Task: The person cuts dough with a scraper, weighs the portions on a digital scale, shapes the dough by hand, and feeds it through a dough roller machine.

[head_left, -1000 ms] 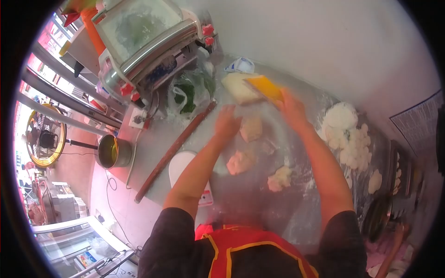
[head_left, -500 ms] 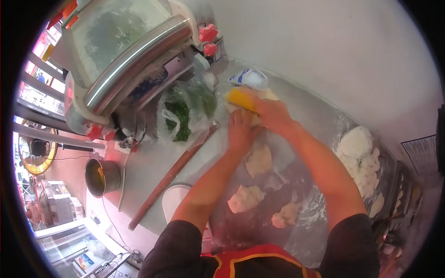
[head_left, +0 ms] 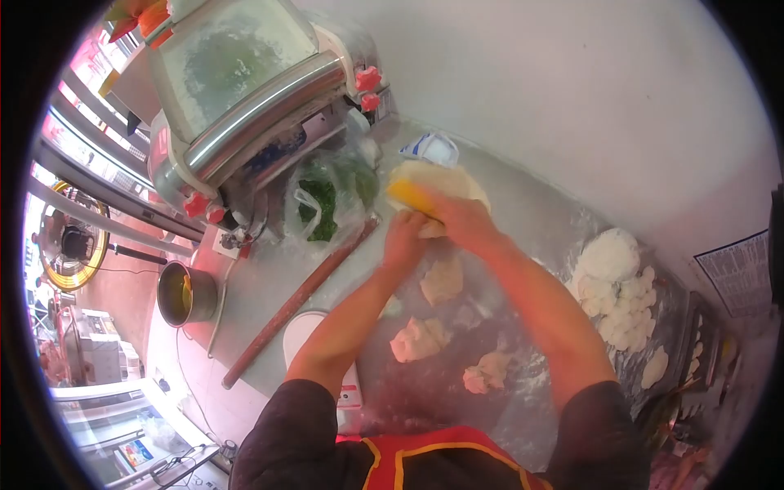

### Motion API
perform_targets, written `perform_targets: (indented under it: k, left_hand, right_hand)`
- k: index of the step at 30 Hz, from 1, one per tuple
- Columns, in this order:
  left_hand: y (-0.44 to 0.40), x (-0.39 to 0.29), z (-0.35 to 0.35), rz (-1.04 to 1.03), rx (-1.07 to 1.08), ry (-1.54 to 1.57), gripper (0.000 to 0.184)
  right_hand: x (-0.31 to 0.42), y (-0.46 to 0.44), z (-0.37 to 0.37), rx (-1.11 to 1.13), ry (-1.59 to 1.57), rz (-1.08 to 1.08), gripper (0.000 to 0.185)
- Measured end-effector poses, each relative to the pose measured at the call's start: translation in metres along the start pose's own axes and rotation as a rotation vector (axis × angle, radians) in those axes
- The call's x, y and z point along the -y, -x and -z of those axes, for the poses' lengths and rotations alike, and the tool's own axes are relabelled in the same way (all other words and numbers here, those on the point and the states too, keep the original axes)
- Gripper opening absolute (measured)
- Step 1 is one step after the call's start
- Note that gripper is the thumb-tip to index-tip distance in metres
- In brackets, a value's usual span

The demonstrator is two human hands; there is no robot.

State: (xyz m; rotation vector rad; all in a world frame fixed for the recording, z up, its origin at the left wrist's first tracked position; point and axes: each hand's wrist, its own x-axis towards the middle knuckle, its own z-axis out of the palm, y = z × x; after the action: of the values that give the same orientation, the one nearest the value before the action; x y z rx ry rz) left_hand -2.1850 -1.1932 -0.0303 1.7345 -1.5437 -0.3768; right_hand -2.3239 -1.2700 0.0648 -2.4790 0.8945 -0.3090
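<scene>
A yellow dough scraper [head_left: 411,197] is gripped in my right hand [head_left: 465,222], its blade lying over a large pale piece of dough [head_left: 457,181]. My left hand [head_left: 407,237] is beside it, fingers curled against the near edge of that dough; its fingertips are partly hidden. Nearer to me on the floury metal table [head_left: 506,425] lie separate lumps: a flattish dough piece [head_left: 442,281], a rougher dough lump [head_left: 420,340] and a smaller dough lump [head_left: 487,372].
A white and blue bag [head_left: 433,150] stands behind the dough. To the left are a bag of chopped greens [head_left: 322,204], a long rolling pin [head_left: 298,304], a roller machine [head_left: 265,106] and a metal pot [head_left: 186,294]. Floured dough pieces [head_left: 616,298] are heaped at right.
The view has shifted slightly. My right hand and the scraper have come lower over the dough, and more of the large dough piece shows behind them.
</scene>
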Motion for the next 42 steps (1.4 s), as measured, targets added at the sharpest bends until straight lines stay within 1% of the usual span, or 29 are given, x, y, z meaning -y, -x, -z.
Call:
perform_targets:
  k: [1, 2, 3, 4, 5, 6, 8, 9, 11, 13, 14, 15, 16, 17, 19, 21, 23, 24, 27, 30, 32, 34, 35, 36, 37, 38, 40, 41, 42]
  left_hand:
    - [0.005, 0.0, 0.007, 0.01, 0.008, 0.006, 0.03]
    - [0.005, -0.002, 0.021, 0.172, -0.001, 0.178, 0.028]
    - [0.004, -0.006, 0.041, 0.342, -0.014, 0.352, 0.027]
    - [0.005, -0.011, 0.064, 0.511, -0.031, 0.524, 0.026]
    - [0.008, -0.018, 0.088, 0.536, -0.086, 0.62, 0.026]
    - [0.011, -0.025, 0.113, 0.554, -0.144, 0.716, 0.025]
    - [0.025, -0.038, 0.161, 0.541, -0.2, 0.94, 0.03]
    - [0.039, -0.049, 0.191, 0.42, -0.17, 0.834, 0.033]
    - [0.062, -0.083, 0.241, 0.395, -0.131, 0.797, 0.038]
    - [0.086, -0.108, 0.277, 0.593, -0.13, 0.938, 0.04]
    - [0.096, -0.101, 0.286, 0.649, -0.112, 0.907, 0.041]
    - [0.109, -0.085, 0.289, 0.624, -0.106, 0.882, 0.039]
    - [0.119, -0.078, 0.291, 0.65, -0.149, 0.958, 0.037]
    - [0.126, -0.069, 0.292, 0.659, -0.193, 1.036, 0.036]
    - [0.147, -0.011, 0.289, 0.726, -0.108, 1.312, 0.045]
    - [0.168, 0.02, 0.281, 0.724, -0.054, 1.49, 0.05]
    - [0.178, 0.018, 0.278, 0.681, -0.035, 1.552, 0.051]
    - [0.185, 0.017, 0.277, 0.709, -0.057, 1.53, 0.051]
    - [0.205, 0.038, 0.26, 0.75, 0.02, 1.309, 0.046]
    - [0.232, 0.036, 0.223, 0.593, 0.238, -0.037, 0.055]
    - [0.26, 0.006, 0.204, 0.208, 0.015, -0.591, 0.06]
    - [0.286, -0.01, 0.192, -0.01, -0.113, -0.802, 0.064]
    - [0.296, -0.008, 0.185, -0.027, -0.124, -0.747, 0.065]
    - [0.297, -0.002, 0.185, 0.074, -0.052, -0.607, 0.065]
    - [0.297, 0.004, 0.185, 0.183, 0.006, -0.473, 0.066]
    - [0.283, 0.023, 0.199, 0.403, 0.147, -0.25, 0.066]
    - [0.258, 0.043, 0.234, 0.592, 0.034, 0.115, 0.061]
    - [0.249, 0.04, 0.257, 0.564, -0.222, 0.248, 0.056]
    - [0.239, 0.041, 0.272, 0.452, -0.26, -0.03, 0.049]
  right_hand:
    - [0.004, 0.012, 0.014, -0.105, -0.106, -0.087, 0.061]
    - [0.011, 0.025, 0.035, -0.207, -0.21, -0.175, 0.059]
    - [0.018, 0.038, 0.056, -0.293, -0.166, -0.315, 0.059]
    - [0.024, 0.054, 0.075, -0.386, -0.178, -0.397, 0.059]
    - [0.031, 0.069, 0.095, -0.483, -0.197, -0.476, 0.059]
    - [0.034, 0.088, 0.107, -0.592, -0.272, -0.495, 0.06]
    - [0.034, 0.128, 0.112, -0.696, -0.436, -0.396, 0.061]
    - [0.029, 0.148, 0.109, -0.707, -0.41, -0.385, 0.061]
    - [0.029, 0.185, 0.1, -0.723, -0.392, -0.405, 0.062]
    - [0.042, 0.215, 0.09, -0.719, -0.409, -0.462, 0.062]
    - [0.051, 0.225, 0.084, -0.733, -0.465, -0.479, 0.063]
    - [0.06, 0.234, 0.079, -0.744, -0.521, -0.496, 0.063]
    - [0.069, 0.242, 0.073, -0.755, -0.578, -0.515, 0.064]
    - [0.075, 0.249, 0.067, -0.734, -0.543, -0.525, 0.064]
    - [0.089, 0.265, 0.062, -0.716, -0.455, -0.547, 0.065]
    - [0.111, 0.274, 0.06, -0.718, -0.462, -0.586, 0.065]
    - [0.127, 0.283, 0.058, -0.723, -0.465, -0.61, 0.066]
    - [0.132, 0.289, 0.056, -0.72, -0.465, -0.611, 0.066]
    - [0.147, 0.301, 0.052, -0.709, -0.483, -0.594, 0.066]
    - [0.161, 0.31, 0.048, -0.701, -0.486, -0.592, 0.066]
    - [0.167, 0.317, 0.045, -0.703, -0.433, -0.6, 0.066]
    - [0.166, 0.326, 0.038, -0.704, -0.337, -0.607, 0.065]
    - [0.162, 0.331, 0.034, -0.701, -0.32, -0.594, 0.065]
    - [0.158, 0.337, 0.03, -0.699, -0.301, -0.581, 0.065]
    - [0.156, 0.342, 0.028, -0.697, -0.282, -0.569, 0.066]
    - [0.159, 0.345, 0.028, -0.702, -0.295, -0.568, 0.066]
    - [0.164, 0.351, 0.024, -0.707, -0.326, -0.569, 0.066]
    - [0.168, 0.353, 0.022, -0.706, -0.337, -0.569, 0.066]
    - [0.173, 0.353, 0.023, -0.704, -0.349, -0.567, 0.066]
